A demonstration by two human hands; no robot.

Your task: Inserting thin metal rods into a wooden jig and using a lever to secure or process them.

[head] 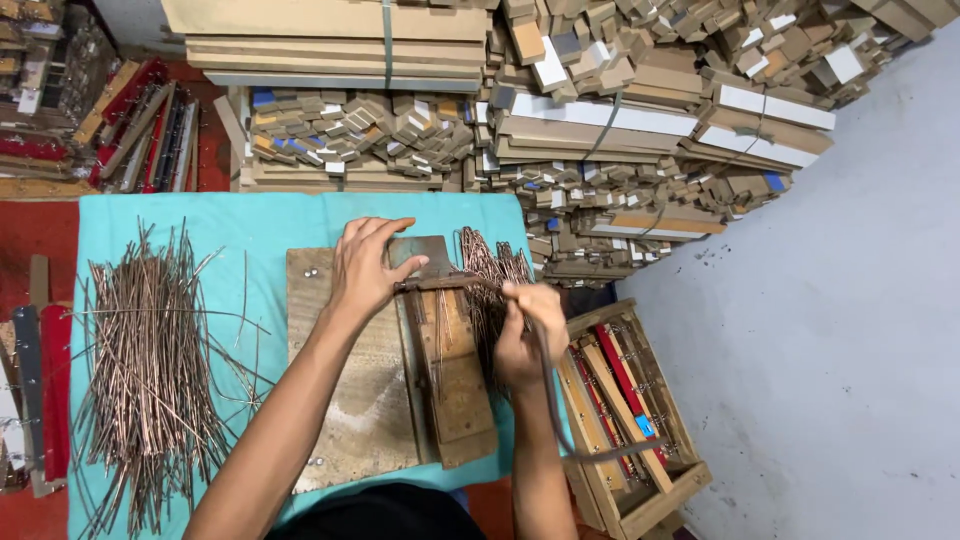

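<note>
My left hand (366, 263) lies flat on a grey metal block (424, 256) at the far end of a wooden jig (455, 375), pressing a thin metal rod across it. My right hand (527, 335) is closed on the dark curved lever handle (560, 410) that runs from the jig toward me. The jig sits on a worn wooden board (365, 410) on a teal-covered table (250, 225). Bent wire pieces (492, 262) are piled just beyond my right hand.
A big heap of straight copper-coloured rods (150, 350) lies on the table's left half. A wooden crate (625, 420) with red strips stands to the right, below the table. Stacked boards and cardboard bundles (600, 110) fill the back. Grey floor (830, 320) on the right.
</note>
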